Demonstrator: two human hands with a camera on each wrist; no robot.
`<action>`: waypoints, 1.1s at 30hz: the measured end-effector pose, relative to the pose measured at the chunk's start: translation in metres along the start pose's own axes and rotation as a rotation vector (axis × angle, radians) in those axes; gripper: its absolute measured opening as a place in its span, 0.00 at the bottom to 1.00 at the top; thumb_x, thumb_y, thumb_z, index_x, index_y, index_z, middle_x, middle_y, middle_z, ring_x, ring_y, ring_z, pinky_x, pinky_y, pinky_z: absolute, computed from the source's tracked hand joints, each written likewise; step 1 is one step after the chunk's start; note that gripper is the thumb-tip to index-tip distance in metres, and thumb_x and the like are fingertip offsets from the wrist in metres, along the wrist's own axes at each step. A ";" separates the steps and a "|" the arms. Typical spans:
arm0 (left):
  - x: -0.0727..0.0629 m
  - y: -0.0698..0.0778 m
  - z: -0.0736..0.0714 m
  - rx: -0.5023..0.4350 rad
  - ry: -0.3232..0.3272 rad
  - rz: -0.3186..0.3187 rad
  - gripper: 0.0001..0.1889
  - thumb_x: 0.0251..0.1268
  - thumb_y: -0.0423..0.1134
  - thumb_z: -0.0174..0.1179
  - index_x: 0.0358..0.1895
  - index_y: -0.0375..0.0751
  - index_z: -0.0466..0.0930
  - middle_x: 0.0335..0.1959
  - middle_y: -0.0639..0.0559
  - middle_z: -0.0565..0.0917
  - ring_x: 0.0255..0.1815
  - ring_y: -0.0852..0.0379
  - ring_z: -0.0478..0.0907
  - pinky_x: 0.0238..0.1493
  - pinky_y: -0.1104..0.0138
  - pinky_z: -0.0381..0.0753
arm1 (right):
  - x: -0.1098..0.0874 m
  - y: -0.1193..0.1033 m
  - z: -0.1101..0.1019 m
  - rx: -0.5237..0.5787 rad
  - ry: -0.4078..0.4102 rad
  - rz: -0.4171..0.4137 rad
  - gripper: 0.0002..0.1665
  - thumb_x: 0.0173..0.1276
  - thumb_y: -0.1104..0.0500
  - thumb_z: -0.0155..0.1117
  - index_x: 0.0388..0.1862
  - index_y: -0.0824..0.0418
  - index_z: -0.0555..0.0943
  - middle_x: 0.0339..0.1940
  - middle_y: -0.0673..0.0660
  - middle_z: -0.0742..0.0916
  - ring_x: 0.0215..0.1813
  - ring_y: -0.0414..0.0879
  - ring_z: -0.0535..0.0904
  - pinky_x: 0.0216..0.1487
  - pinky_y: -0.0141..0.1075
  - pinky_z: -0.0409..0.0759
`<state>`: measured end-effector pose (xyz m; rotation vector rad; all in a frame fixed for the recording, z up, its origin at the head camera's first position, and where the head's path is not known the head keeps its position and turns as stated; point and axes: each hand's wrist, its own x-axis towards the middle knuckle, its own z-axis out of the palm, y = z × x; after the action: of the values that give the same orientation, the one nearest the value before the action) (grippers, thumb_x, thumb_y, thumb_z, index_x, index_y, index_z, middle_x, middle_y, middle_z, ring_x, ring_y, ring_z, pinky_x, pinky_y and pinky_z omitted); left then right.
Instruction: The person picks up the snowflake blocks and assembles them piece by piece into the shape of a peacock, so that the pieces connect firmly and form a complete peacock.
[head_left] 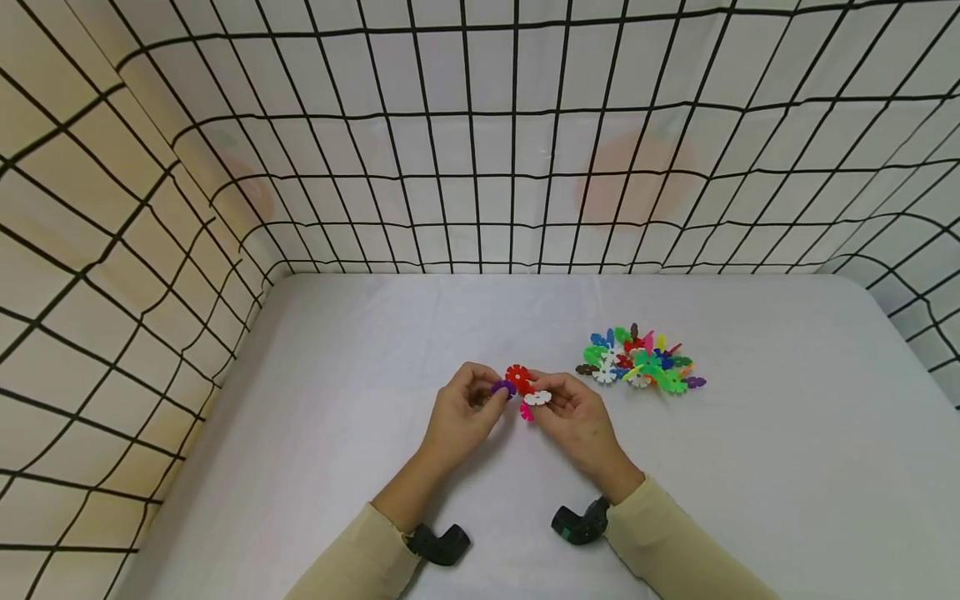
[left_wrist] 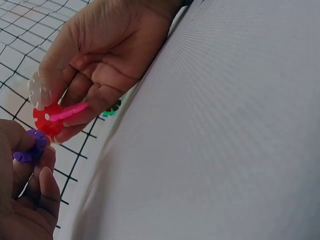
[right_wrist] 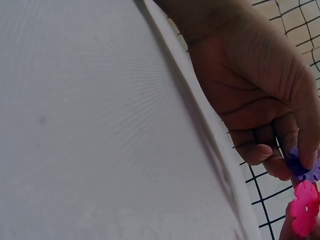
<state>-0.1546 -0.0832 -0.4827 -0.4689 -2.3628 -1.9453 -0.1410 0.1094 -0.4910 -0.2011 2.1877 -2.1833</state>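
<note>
Between thumb and fingers my left hand (head_left: 467, 410) pinches a purple notched flower disc (left_wrist: 31, 146). My right hand (head_left: 576, 417) grips a small cluster of joined discs: a red disc (head_left: 517, 377), a white disc (head_left: 537, 398) and a pink disc (right_wrist: 305, 208). The purple disc sits right against the red one at the left; whether they are slotted together I cannot tell. Both hands are held over the table, close together. Fingers hide part of the red pieces in the head view.
A loose pile of multicoloured flower discs (head_left: 637, 362) lies on the white table (head_left: 787, 467), right of and beyond my right hand. Black wire grid (head_left: 465, 117) stands along the back and sides. Each wrist carries a black camera mount (head_left: 442, 546).
</note>
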 end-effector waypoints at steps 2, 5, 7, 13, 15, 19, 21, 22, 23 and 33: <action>0.000 -0.001 0.000 0.014 0.005 0.002 0.10 0.66 0.26 0.65 0.47 0.36 0.76 0.38 0.41 0.89 0.37 0.61 0.82 0.38 0.74 0.83 | -0.001 0.000 0.000 0.012 -0.014 -0.021 0.13 0.66 0.74 0.65 0.49 0.69 0.78 0.70 0.63 0.80 0.63 0.42 0.83 0.59 0.29 0.83; 0.000 -0.001 -0.001 0.039 0.017 0.006 0.10 0.67 0.28 0.65 0.47 0.38 0.77 0.38 0.43 0.89 0.37 0.59 0.82 0.38 0.73 0.82 | -0.001 0.000 0.000 0.018 -0.024 -0.043 0.13 0.66 0.74 0.65 0.48 0.69 0.77 0.71 0.63 0.79 0.61 0.38 0.84 0.58 0.29 0.84; 0.000 0.000 -0.002 0.058 0.035 0.012 0.10 0.67 0.28 0.65 0.47 0.38 0.77 0.39 0.44 0.88 0.38 0.58 0.81 0.39 0.73 0.83 | -0.001 0.000 0.001 0.006 -0.015 -0.047 0.13 0.66 0.74 0.65 0.48 0.68 0.78 0.70 0.62 0.80 0.59 0.36 0.84 0.57 0.28 0.84; 0.002 0.000 -0.002 0.096 0.110 0.045 0.08 0.67 0.29 0.65 0.45 0.37 0.77 0.38 0.45 0.88 0.38 0.55 0.82 0.39 0.71 0.84 | -0.001 0.000 0.001 -0.021 0.011 -0.044 0.12 0.65 0.74 0.66 0.47 0.68 0.78 0.69 0.62 0.81 0.57 0.36 0.85 0.57 0.28 0.84; 0.003 0.000 -0.002 0.105 0.116 0.064 0.08 0.66 0.28 0.66 0.45 0.38 0.79 0.38 0.45 0.89 0.38 0.55 0.83 0.41 0.70 0.85 | -0.001 0.000 0.001 -0.021 0.012 -0.040 0.12 0.65 0.73 0.66 0.47 0.68 0.79 0.69 0.61 0.81 0.57 0.37 0.85 0.57 0.28 0.84; 0.003 0.000 -0.002 0.153 0.115 0.122 0.08 0.65 0.28 0.68 0.45 0.39 0.82 0.39 0.46 0.88 0.38 0.54 0.83 0.41 0.69 0.87 | -0.001 0.000 0.001 -0.034 0.015 -0.032 0.12 0.66 0.71 0.67 0.48 0.66 0.80 0.69 0.60 0.81 0.58 0.38 0.85 0.56 0.28 0.84; 0.003 -0.002 -0.002 0.189 0.121 0.153 0.08 0.64 0.29 0.69 0.44 0.39 0.84 0.39 0.47 0.87 0.38 0.54 0.84 0.41 0.68 0.87 | -0.001 0.000 0.001 -0.044 0.018 -0.031 0.12 0.66 0.70 0.69 0.48 0.66 0.80 0.68 0.60 0.82 0.57 0.39 0.86 0.56 0.28 0.84; 0.003 -0.002 -0.002 0.202 0.128 0.169 0.08 0.63 0.29 0.69 0.43 0.39 0.85 0.39 0.47 0.87 0.38 0.54 0.84 0.41 0.68 0.87 | -0.001 0.001 0.001 -0.050 0.019 -0.033 0.12 0.66 0.70 0.69 0.48 0.65 0.81 0.68 0.60 0.82 0.56 0.39 0.86 0.55 0.29 0.85; 0.004 -0.003 -0.002 0.209 0.135 0.184 0.07 0.63 0.29 0.70 0.43 0.39 0.85 0.38 0.48 0.87 0.37 0.54 0.85 0.41 0.68 0.87 | -0.001 0.001 0.001 -0.055 0.021 -0.034 0.12 0.66 0.69 0.70 0.48 0.65 0.81 0.68 0.60 0.82 0.55 0.40 0.86 0.54 0.29 0.85; 0.004 -0.009 -0.003 0.173 0.180 0.275 0.07 0.58 0.28 0.73 0.39 0.39 0.90 0.34 0.48 0.89 0.33 0.53 0.87 0.37 0.73 0.86 | -0.003 0.003 -0.001 -0.126 0.010 -0.057 0.11 0.65 0.64 0.74 0.46 0.61 0.84 0.67 0.58 0.84 0.54 0.46 0.88 0.50 0.30 0.87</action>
<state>-0.1617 -0.0871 -0.4896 -0.5479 -2.1962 -1.5802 -0.1382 0.1109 -0.4946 -0.2615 2.3552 -2.0799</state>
